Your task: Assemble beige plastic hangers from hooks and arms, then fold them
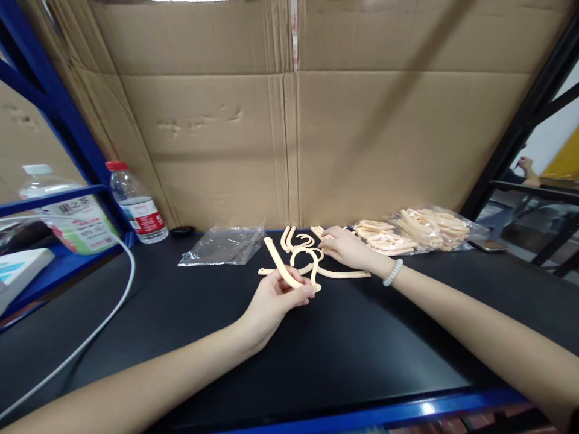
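Observation:
My left hand (283, 293) is closed on a cream plastic hanger piece, a curved arm (279, 259) with a hook (313, 265) rising at its right end. It is held above the black table. Beyond and to the right, my right hand (341, 246) reaches over the loose cream pieces at the back, its fingertips down among them; whether they grip one is too small to tell. More curved arms (346, 275) and hooks (304, 240) lie near both hands. A pale beaded bracelet circles my right wrist.
Clear bags of cream parts (429, 229) lie back right, beside a phone (488, 245). An empty clear bag (221, 245), a red-capped bottle (138, 205) and a white cable (129, 283) are on the left. Cardboard (217, 138) stands behind. A person sits far right.

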Available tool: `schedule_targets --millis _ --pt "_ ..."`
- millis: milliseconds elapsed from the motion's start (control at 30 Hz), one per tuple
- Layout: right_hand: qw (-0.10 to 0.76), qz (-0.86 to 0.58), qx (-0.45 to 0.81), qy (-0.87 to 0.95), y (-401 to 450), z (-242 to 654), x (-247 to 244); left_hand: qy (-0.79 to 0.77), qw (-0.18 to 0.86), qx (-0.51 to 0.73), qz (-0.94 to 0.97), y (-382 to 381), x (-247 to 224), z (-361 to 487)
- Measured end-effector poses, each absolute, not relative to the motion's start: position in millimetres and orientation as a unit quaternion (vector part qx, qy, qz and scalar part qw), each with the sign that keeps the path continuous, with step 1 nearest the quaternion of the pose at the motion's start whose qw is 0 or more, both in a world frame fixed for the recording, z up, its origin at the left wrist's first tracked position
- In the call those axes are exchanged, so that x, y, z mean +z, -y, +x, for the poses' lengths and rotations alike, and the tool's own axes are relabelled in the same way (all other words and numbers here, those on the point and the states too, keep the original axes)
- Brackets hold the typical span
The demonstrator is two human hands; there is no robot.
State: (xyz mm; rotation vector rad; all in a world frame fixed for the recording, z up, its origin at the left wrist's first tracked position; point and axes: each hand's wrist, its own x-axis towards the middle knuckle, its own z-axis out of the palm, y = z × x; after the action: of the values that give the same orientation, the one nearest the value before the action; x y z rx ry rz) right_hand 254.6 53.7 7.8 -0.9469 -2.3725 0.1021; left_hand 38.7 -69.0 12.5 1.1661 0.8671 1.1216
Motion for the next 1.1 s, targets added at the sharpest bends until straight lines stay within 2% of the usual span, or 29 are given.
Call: schedule_targets --millis 167,400,467,567,700,833,1100 --pt "0.342 -0.356 0.069 0.867 -54.4 250.9 3.2 -0.370 0.614 0.485 0.501 67.4 8.9 37.2" --pt "0.484 -0.423 0.092 0.761 -52.9 264.6 19.8 -0.362 0.628 0.474 0.500 66.9 7.0 35.9" --pt "0.528 -0.421 0.133 0.726 -40.7 267.9 32.6 -0.359 0.632 0.473 0.499 66.8 7.1 36.1" --pt "0.579 -0.376 0.285 0.665 -12.5 268.4 46.8 -0.348 0.636 0.474 0.499 66.4 6.9 36.4" --pt "0.574 -0.355 0.431 0.600 23.8 261.0 44.6 -0.355 0.633 0.480 0.493 66.2 7.0 36.9" --pt "0.524 -0.316 0.574 0.544 41.6 250.8 31.8 -0.357 0.623 0.480 0.504 65.2 6.0 36.9" --pt "0.487 -0.295 0.681 0.460 49.7 240.2 14.4 -0.329 0.600 0.489 0.541 62.7 2.9 36.7"
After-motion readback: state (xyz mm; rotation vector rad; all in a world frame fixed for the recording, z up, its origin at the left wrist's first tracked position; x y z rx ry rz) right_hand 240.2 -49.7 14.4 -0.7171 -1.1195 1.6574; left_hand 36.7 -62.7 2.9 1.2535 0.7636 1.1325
